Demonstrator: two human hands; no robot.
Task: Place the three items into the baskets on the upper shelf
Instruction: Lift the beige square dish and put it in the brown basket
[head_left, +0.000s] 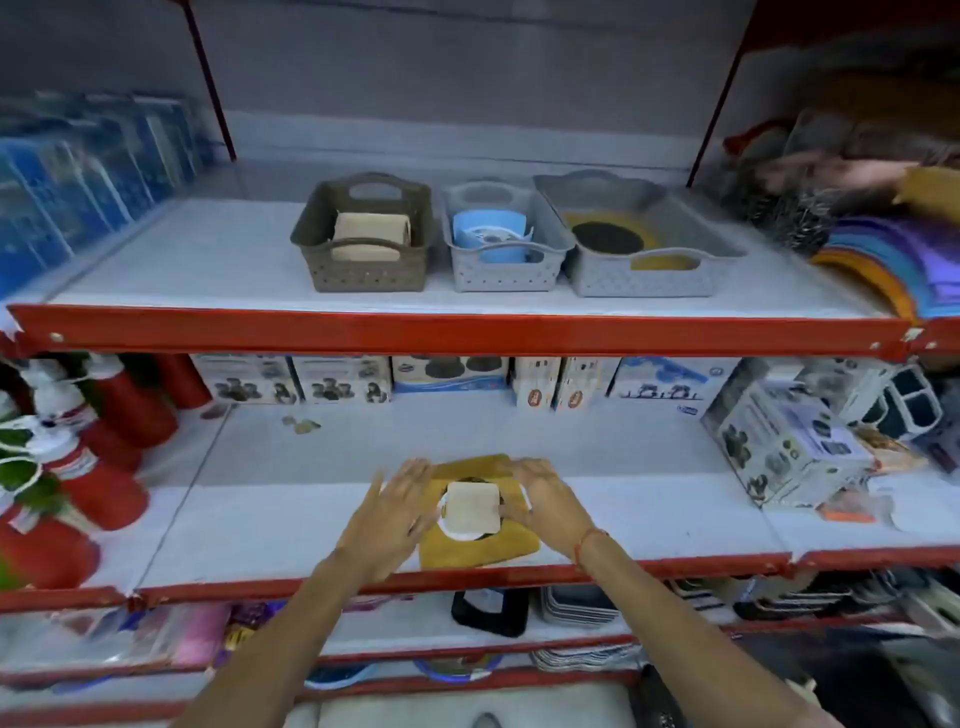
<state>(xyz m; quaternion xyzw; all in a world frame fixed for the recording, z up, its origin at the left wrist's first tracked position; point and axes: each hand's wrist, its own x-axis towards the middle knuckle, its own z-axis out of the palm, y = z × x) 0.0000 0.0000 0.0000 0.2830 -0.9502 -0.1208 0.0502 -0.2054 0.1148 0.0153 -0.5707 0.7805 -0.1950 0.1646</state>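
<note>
On the middle shelf lies a stack: a beige square pad (471, 508) on a white round item (457, 535), which rests on a mustard-yellow mat (480, 551) with a dark centre. My left hand (396, 512) is at the stack's left side with fingers spread. My right hand (540, 499) touches its right side, fingers curled against the white item. On the upper shelf stand three baskets: a brown basket (363, 273) with a beige pad, a small grey basket (501, 273) with a blue item, and a wide grey basket (644, 283) with a yellow and black mat.
Red bottles (104, 457) crowd the left of the middle shelf. Product boxes (789, 447) stand at the right and along the back. Blue packages (78, 176) fill the upper left. Coloured mats (893, 260) and another person's hand (841, 174) are at the upper right.
</note>
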